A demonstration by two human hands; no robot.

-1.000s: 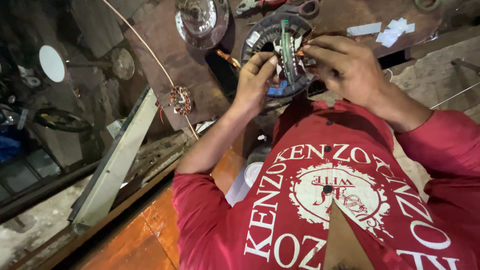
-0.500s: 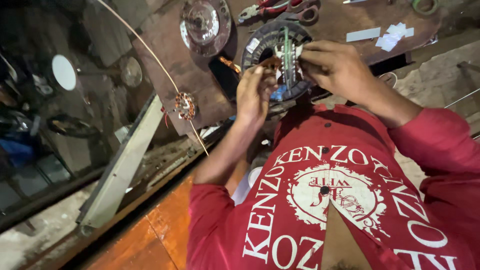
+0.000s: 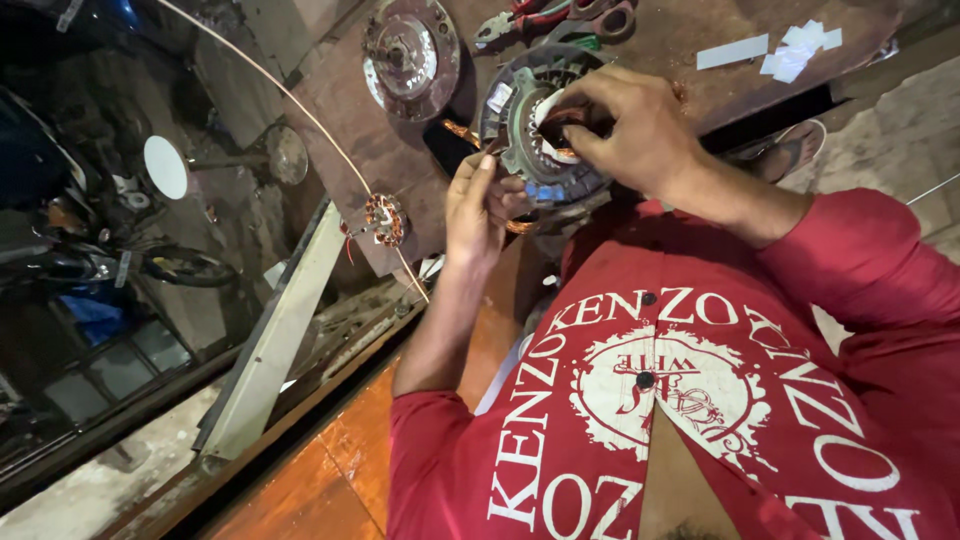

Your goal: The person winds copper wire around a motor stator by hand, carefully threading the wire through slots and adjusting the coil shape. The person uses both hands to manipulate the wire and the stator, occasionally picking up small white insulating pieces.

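My right-hand fingers (image 3: pixel 580 125) are curled and pinched together inside the open middle of the round motor stator (image 3: pixel 545 125), closing on a bit of copper winding there; I cannot tell exactly which strand they grip. My right hand (image 3: pixel 640 135) arches over the stator from the right, covering much of its far side. My left-hand fingers (image 3: pixel 487 180) are bent and pressed against the stator's near left rim, steadying it, with the left hand (image 3: pixel 478 210) just below and to the left. The stator stands tilted on the brown desk (image 3: pixel 340 100), between both hands. Beyond it lies a round metal cover plate (image 3: pixel 410 55), apart from my hands. Red-handled pliers (image 3: pixel 530 18) sit at the far edge, and white paper strips (image 3: pixel 770 50) lie well to the right.
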